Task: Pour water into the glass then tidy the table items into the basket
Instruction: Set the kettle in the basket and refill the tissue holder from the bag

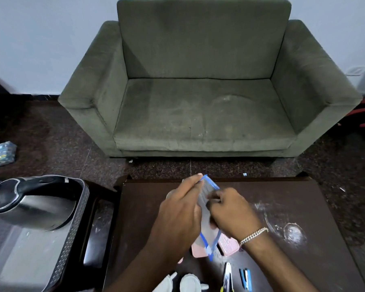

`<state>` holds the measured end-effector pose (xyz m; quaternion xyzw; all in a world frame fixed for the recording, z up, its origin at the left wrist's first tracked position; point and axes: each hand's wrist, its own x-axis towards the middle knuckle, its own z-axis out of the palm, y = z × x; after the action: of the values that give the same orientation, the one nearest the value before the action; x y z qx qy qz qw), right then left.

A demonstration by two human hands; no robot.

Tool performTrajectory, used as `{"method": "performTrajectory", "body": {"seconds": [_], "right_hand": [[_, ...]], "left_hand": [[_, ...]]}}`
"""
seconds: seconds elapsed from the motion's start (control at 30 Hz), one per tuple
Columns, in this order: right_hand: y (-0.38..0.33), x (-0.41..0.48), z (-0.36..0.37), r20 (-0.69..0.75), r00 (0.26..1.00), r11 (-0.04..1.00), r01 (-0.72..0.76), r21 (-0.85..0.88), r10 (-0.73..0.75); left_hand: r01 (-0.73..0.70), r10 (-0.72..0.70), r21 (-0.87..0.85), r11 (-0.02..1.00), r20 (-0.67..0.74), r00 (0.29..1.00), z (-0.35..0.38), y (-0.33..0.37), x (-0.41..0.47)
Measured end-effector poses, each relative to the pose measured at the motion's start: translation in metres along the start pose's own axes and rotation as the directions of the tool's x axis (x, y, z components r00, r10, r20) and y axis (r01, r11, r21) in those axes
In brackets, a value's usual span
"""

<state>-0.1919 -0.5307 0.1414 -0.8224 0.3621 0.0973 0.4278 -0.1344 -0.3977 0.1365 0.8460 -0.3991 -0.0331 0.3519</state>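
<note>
Both hands meet above the middle of the dark wooden table point(303, 260), holding up a clear plastic pouch with blue edging point(207, 224). The left hand point(177, 216) grips the pouch's left side, its fingers reaching up to the top blue corner, while the right hand point(230, 211), with a chain bracelet point(253, 235) at the wrist, closes its fingers on the pouch's right side; the pouch hangs tilted between them, clear of the tabletop. Directly beneath it on the table lies a pink object point(228, 244), partly hidden by the pouch and the forearms. At the near edge of the table sit some white items point(188, 282), too cropped to identify, then to their right a slim tool with a dark and yellow handle point(227, 277) and a small blue item point(246, 278). White smudges mark the table's right side. To the left, on a lower stand, a dark perforated basket point(70, 239) holds a steel electric kettle point(32, 203) with a black lid and handle, lying tilted at the basket's far end. A green fabric sofa point(202, 81) stands on the far side of the table.
</note>
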Motion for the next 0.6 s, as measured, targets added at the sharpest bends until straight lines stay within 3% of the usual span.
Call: {"method": "performTrajectory", "body": {"seconds": [0.07, 0.17, 0.23, 0.3, 0.33, 0.37, 0.4, 0.5, 0.53, 0.57, 0.6], "right_hand": [[-0.002, 0.001, 0.004, -0.036, 0.998, 0.997, 0.059, 0.049, -0.057], [-0.003, 0.007, 0.008, -0.151, 0.976, 0.984, 0.139, -0.110, -0.154], [-0.010, 0.011, 0.002, -0.028, 0.992, 0.966, 0.115, -0.233, -0.125], [-0.015, 0.010, 0.014, 0.063, 0.998, 0.974, 0.029, -0.227, -0.015], [-0.020, 0.003, 0.029, 0.012, 1.000, 0.983, -0.002, -0.183, 0.005], [-0.027, -0.010, 0.046, -0.142, 0.990, 0.974, -0.025, -0.226, -0.007], [-0.037, -0.028, 0.052, -0.043, 0.996, 0.979, -0.079, -0.189, 0.072], [-0.047, -0.019, 0.085, -0.279, 0.959, 0.991, -0.075, -0.112, 0.040], [-0.054, -0.021, 0.086, -0.233, 0.972, 0.993, -0.067, -0.095, 0.043], [-0.050, -0.018, 0.069, -0.094, 0.995, 0.997, -0.024, -0.070, 0.017], [-0.050, -0.015, 0.058, 0.008, 1.000, 0.989, -0.027, -0.144, 0.028]], "left_hand": [[-0.101, 0.100, 0.040, 0.994, 0.043, 0.994, 0.000, 0.008, -0.003], [-0.114, 0.108, 0.038, 0.993, 0.141, 0.984, 0.002, 0.012, -0.009], [-0.111, 0.105, 0.031, 0.993, 0.158, 0.982, 0.005, 0.012, -0.014], [-0.139, 0.133, 0.020, 0.990, 0.191, 0.972, 0.007, 0.014, -0.018], [-0.160, 0.150, 0.027, 0.987, 0.213, 0.965, 0.008, 0.015, -0.019], [-0.183, 0.170, 0.039, 0.982, 0.227, 0.959, 0.009, 0.015, -0.021], [-0.202, 0.185, 0.047, 0.978, 0.237, 0.954, 0.010, 0.015, -0.022], [-0.212, 0.188, 0.064, 0.975, 0.267, 0.945, 0.014, 0.009, -0.024], [-0.211, 0.182, 0.082, 0.974, 0.274, 0.944, 0.016, 0.006, -0.024], [-0.202, 0.167, 0.104, 0.974, 0.277, 0.946, 0.018, 0.003, -0.023], [-0.178, 0.139, 0.121, 0.977, 0.277, 0.951, 0.019, 0.001, -0.021]]}}
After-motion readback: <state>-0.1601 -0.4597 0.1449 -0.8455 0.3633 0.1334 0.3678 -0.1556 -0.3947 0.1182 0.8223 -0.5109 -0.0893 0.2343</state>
